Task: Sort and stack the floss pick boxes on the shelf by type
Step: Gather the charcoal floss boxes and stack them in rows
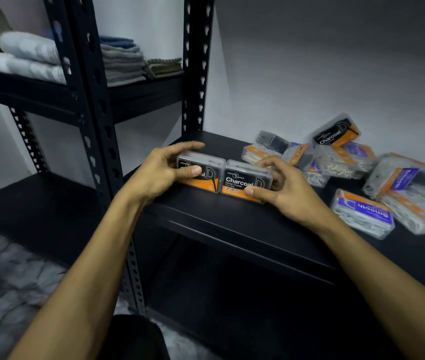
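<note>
**2 Charcoal boxes held side by side at the shelf's front edge**

2 bare forearms reach up from the bottom of the view toward the black metal shelf (pixel 232 219). The left hand (pixel 159 172) grips a clear plastic floss pick box with a black and orange Charcoal label (pixel 206 175); its thumb lies across the label face and its fingers (pixel 188 146) curl over the top behind it. The right hand (pixel 286 188) holds a second clear plastic Charcoal box of the same kind (pixel 245 181), thumb pressed on the lower orange strip of the label, fingers curled round the right end. Both boxes stand on their long edges near the shelf's front lip, labels facing the camera, touching end to end.

To the right, further back on the same shelf, lies a loose heap of clear floss pick boxes (pixel 336 162). A third Charcoal box (pixel 336 133) sits tilted on top of the heap near the grey wall. Several boxes with purple and orange Smooth labels lie flat or askew at the right, 1 of them, the nearest Smooth box (pixel 362 211), lying flat and apart from the rest.

On the upper shelf level at left, folded grey and blue towels (pixel 120 58) are stacked behind the black perforated upright post (pixel 94 120), with pale rolled cloths (pixel 29 48) beside them.
</note>
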A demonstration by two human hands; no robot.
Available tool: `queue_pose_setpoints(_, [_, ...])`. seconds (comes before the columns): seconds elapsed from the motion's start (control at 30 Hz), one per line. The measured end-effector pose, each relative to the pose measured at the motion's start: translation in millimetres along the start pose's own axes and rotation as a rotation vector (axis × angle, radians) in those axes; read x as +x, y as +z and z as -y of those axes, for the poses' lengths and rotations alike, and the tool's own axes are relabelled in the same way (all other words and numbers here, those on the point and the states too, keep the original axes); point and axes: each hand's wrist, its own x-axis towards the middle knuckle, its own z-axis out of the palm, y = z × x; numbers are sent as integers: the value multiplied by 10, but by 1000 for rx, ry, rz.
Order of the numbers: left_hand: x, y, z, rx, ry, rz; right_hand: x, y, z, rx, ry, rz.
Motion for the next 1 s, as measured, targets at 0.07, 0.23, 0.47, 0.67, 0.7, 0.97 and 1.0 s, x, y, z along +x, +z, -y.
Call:
queue_pose_setpoints(0.07, [3,-4,11,-40,-33,-17,-16,11,9,7,-10,8])
queue_pose_setpoints(0.23, [12,-29,5,-63,-63,20,-32,29,45,2,-43,15])
queue_pose_setpoints(0.47, [3,-46,-11,-117,-53,59,-44,24,32,-10,-76,24])
queue_pose_setpoints(0.67, [-7,-33,-15,-144,-50,24,-58,53,43,-62,-104,33])
queue_pose_setpoints(0.7, [-6,-29,-8,-145,-45,14,-63,58,41,-78,-104,32])
queue_pose_setpoints(0.97, [-15,-47,-12,-143,-47,23,-103,64,72,-117,-92,35])
queue_pose_setpoints(1.0, [-16,-52,-19,-146,-52,27,-111,63,80,-116,-94,38])
